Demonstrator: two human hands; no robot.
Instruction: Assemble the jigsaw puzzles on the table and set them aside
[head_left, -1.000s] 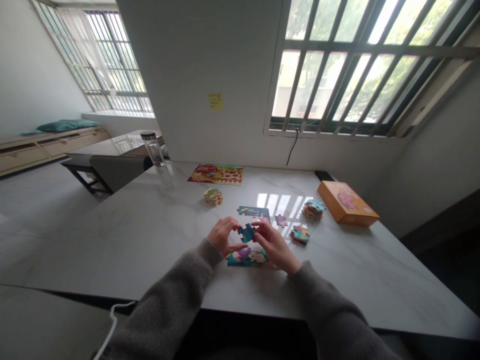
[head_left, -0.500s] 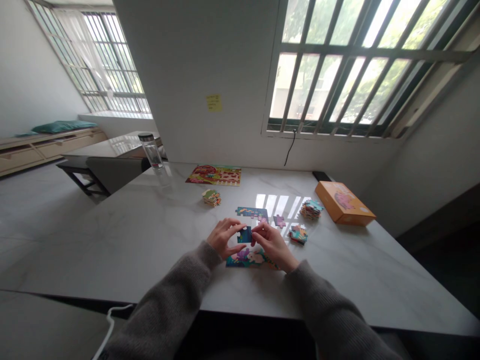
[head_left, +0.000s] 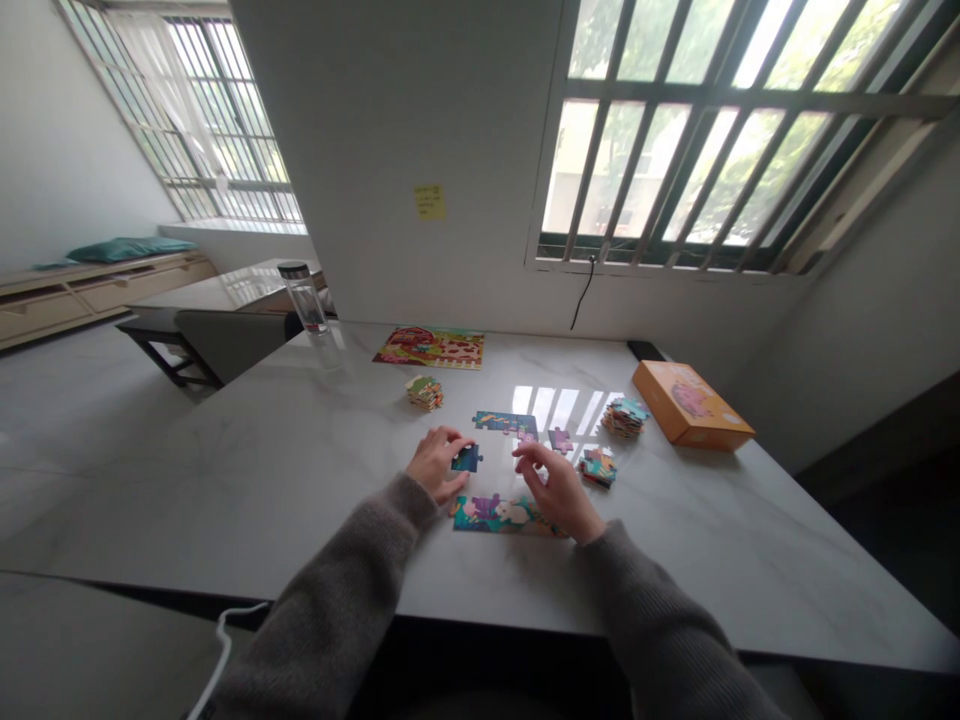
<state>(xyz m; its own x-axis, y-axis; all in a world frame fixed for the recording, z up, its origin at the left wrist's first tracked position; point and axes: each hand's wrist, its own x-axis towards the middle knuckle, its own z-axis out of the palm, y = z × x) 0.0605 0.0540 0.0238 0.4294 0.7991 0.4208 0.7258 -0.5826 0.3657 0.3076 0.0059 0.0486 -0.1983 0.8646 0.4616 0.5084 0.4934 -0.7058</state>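
My left hand (head_left: 439, 464) holds a dark blue puzzle piece (head_left: 468, 459) between thumb and fingers. To its right, my right hand (head_left: 555, 484) hovers with bent fingers apart and nothing between them. Below both hands lies a joined puzzle strip (head_left: 504, 512) with a white animal on it. A blue joined section (head_left: 504, 422) is above them, its right end partly behind my right hand. One loose pink-purple piece (head_left: 560, 440) lies just beyond my right hand, and a small pile of pieces (head_left: 598, 466) sits to the right of it.
A finished-looking farm picture (head_left: 431, 348) lies at the back, with a stack of pieces (head_left: 425, 392) before it. Another stack (head_left: 625, 417) stands near the orange box (head_left: 690, 405) at the right. A glass bottle (head_left: 304, 300) stands at the back left.
My left hand has moved left with the blue piece. My right hand has let go of that piece and its fingers have spread.
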